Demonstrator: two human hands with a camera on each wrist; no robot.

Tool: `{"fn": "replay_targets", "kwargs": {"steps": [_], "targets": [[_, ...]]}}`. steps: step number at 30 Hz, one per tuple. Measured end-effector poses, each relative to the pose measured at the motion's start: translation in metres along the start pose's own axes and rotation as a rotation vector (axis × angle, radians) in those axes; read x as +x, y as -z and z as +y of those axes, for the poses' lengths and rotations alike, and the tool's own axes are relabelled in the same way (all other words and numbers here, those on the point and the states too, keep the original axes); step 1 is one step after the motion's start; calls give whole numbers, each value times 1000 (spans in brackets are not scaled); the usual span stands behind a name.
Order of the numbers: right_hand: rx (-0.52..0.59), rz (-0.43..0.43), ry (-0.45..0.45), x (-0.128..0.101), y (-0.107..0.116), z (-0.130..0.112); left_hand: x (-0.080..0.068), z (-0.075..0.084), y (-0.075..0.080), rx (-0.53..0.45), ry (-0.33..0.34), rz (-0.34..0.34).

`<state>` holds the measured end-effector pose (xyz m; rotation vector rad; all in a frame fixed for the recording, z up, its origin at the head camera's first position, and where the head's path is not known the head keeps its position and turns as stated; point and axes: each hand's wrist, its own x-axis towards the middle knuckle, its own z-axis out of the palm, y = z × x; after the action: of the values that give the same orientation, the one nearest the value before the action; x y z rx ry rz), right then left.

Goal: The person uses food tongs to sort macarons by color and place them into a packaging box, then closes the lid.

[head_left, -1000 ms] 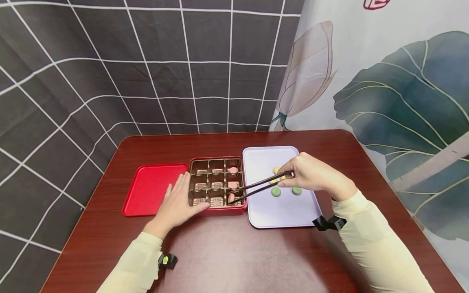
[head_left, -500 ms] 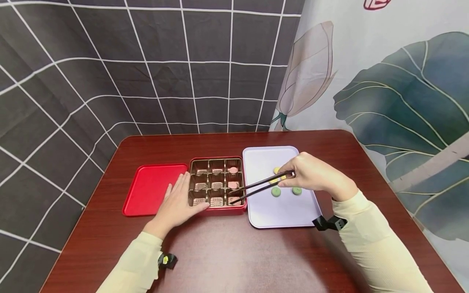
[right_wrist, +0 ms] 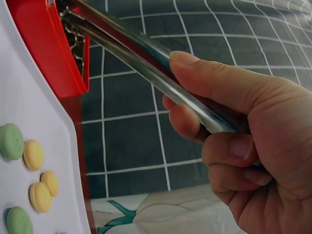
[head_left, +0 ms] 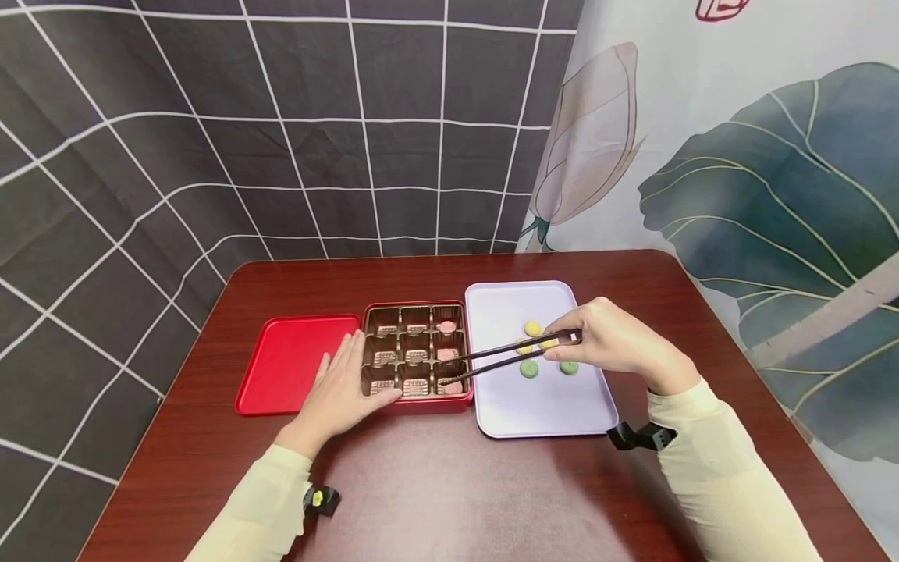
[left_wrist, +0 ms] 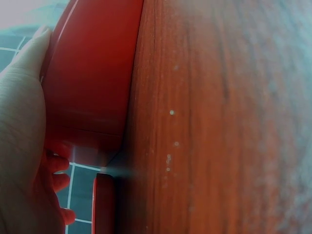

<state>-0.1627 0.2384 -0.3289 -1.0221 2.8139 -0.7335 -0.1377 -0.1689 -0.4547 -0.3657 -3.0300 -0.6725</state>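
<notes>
Pink macaron (head_left: pixel 449 384), light and crumbly, sits in the box's (head_left: pixel 414 400) near-right cell under the tongs (head_left: pixel 492 359) pinched by right hand (head_left: pixel 618 343); left hand (head_left: pixel 340 390) rests flat, fingers relaxed; grip edges gently.

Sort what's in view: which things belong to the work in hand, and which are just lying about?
In use: tongs gripped by the right hand; compartment box steadied by the left hand; pink pieces in its cells; green and yellow pieces on the lilac tray.
Lying about: red lid; table.

Black tongs (head_left: pixel 506 355) slanting over the red, brown-lined compartment box (head_left: pixel 416 355), tips slightly parted.
</notes>
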Motion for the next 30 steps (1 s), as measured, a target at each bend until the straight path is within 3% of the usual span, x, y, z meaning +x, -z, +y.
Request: {"fn": "replay_targets", "kwargs": {"steps": [6,19,30], "targets": [[32,78,-23,-15,-1,13,1,-1,0,-3,-2,7],[93,259,-183,-51,-8,42,0,-1,-2,-16,-1,23],[139,313,-301,-83,-21,68,-2,-1,-2,-23,14,12]]}}
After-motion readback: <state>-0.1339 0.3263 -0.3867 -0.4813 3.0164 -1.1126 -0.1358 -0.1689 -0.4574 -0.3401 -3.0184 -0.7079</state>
